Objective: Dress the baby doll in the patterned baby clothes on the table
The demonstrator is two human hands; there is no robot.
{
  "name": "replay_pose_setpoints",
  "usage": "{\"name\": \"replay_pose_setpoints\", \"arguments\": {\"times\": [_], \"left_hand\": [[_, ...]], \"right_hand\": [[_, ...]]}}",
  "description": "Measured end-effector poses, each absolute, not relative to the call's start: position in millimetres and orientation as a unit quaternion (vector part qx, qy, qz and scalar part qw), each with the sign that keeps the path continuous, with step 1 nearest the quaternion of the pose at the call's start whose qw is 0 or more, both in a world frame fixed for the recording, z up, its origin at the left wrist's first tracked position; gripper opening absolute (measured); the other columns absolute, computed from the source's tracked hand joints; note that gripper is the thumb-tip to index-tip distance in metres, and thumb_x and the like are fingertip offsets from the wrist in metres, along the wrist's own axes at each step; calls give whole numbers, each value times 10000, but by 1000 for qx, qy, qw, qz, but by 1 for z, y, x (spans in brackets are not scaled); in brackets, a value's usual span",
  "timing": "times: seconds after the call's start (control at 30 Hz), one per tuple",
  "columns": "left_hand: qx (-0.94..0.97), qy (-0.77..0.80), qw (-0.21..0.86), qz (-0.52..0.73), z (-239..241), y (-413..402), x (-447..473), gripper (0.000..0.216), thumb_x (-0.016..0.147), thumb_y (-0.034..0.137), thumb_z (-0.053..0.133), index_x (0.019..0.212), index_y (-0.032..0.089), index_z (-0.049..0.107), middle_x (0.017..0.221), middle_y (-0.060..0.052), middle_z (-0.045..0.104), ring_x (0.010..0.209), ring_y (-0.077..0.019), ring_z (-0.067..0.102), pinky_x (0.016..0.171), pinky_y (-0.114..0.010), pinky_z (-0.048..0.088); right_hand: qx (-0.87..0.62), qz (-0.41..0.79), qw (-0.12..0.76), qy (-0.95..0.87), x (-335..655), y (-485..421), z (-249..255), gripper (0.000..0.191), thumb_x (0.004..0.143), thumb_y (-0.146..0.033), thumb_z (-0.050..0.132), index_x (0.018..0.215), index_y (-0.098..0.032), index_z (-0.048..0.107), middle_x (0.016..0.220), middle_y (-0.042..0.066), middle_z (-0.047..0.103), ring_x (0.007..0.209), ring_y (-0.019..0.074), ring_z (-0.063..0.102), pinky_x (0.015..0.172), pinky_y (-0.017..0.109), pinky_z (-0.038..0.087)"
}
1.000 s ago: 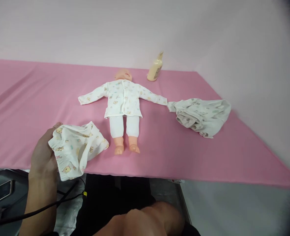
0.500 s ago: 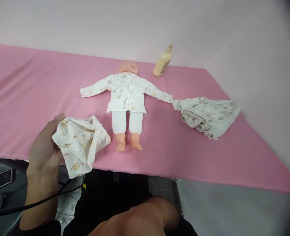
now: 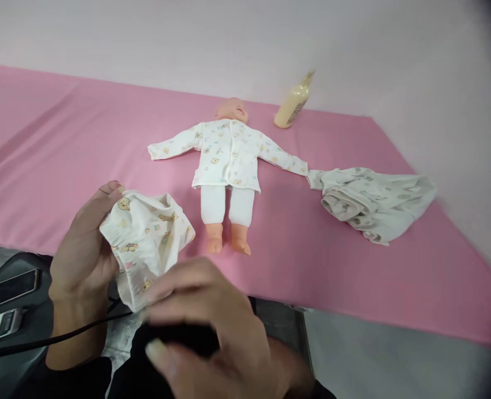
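My left hand [image 3: 83, 244] grips a small white baby garment [image 3: 146, 230] printed with bears, with a gathered elastic edge. It is bunched up at the front edge of the pink-covered table [image 3: 295, 255]. Blurred by motion, my right hand [image 3: 220, 327] is open, thumb apart from the fingers. Its fingertips overlap the garment's lower edge in view; whether they touch it I cannot tell. Beyond lies a baby doll [image 3: 229, 155] on its back, arms spread, in a matching printed jacket and white leggings, its feet bare.
A crumpled, pale printed cloth garment [image 3: 374, 199] lies right of the doll, against its sleeve end. At the back stands a cream pump bottle [image 3: 291, 105] near the wall. Lower left, a phone [image 3: 9, 289] and a small white device [image 3: 0, 326] rest on a dark seat, with a black cable [image 3: 58, 336] crossing.
My right hand has risen from below, up to the garment's lower edge. My left hand still holds the garment. The whole view has shifted slightly, moving the doll and bottle rightward in it.
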State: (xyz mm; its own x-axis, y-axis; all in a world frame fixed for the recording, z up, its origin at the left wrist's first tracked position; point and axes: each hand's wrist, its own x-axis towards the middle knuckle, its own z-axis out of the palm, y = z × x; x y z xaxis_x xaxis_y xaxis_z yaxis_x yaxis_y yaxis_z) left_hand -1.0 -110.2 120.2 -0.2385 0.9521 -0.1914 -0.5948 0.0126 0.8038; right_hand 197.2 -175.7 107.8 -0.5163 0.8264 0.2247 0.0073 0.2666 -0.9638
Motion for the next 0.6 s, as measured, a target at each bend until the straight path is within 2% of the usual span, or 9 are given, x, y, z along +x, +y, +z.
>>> {"name": "replay_pose_setpoints", "arguments": {"times": [0.07, 0.13, 0.27, 0.4, 0.5, 0.6], "left_hand": [[237, 404, 568, 676, 125, -116, 5, 64, 871, 117, 603, 875, 181, 596, 686, 23, 610, 614, -103, 636, 576, -171, 551], [261, 403, 554, 680, 130, -120, 10, 95, 847, 134, 640, 905, 200, 603, 724, 19, 627, 624, -107, 634, 571, -178, 552], [318, 400, 541, 668, 134, -124, 16, 197, 792, 193, 718, 964, 234, 631, 785, 17, 617, 661, -99, 609, 588, -187, 543], [449, 411, 493, 622, 130, -123, 20, 420, 750, 243, 770, 1143, 294, 631, 916, 2, 599, 788, -126, 601, 667, -232, 539], [569, 439, 441, 537, 127, -118, 20, 478, 743, 268, 788, 1191, 284, 621, 964, -24, 597, 853, -159, 592, 698, -267, 526], [649, 454, 403, 459, 132, -109, 20, 285, 791, 346, 758, 1043, 241, 674, 940, -37, 596, 830, -162, 576, 673, -279, 508]], "right_hand": [[-358, 450, 441, -689, 181, -167, 101, 476, 824, -457, 695, 1252, -316, 542, 1187, 80, 603, 1143, 271, 574, 969, 479, 516], [-394, 396, 469, -684, 172, -161, 94, 513, 810, -389, 715, 1267, -298, 499, 1165, 81, 616, 1085, 261, 594, 944, 476, 527], [-415, 390, 511, -644, 175, -149, 90, 266, 882, -221, 551, 1145, -259, 556, 978, 40, 660, 833, 180, 634, 708, 340, 559], [-427, 470, 503, -587, 197, -133, 106, 172, 934, -261, 492, 1038, -216, 620, 738, -4, 604, 577, 116, 525, 484, 244, 445], [-393, 511, 465, -607, 214, -122, 128, 219, 947, -267, 472, 1067, -218, 649, 783, 5, 627, 641, 124, 562, 530, 243, 459], [-382, 480, 401, -680, 229, -109, 152, 213, 932, -287, 528, 1075, -236, 677, 861, 21, 656, 750, 154, 606, 607, 270, 489]]}}
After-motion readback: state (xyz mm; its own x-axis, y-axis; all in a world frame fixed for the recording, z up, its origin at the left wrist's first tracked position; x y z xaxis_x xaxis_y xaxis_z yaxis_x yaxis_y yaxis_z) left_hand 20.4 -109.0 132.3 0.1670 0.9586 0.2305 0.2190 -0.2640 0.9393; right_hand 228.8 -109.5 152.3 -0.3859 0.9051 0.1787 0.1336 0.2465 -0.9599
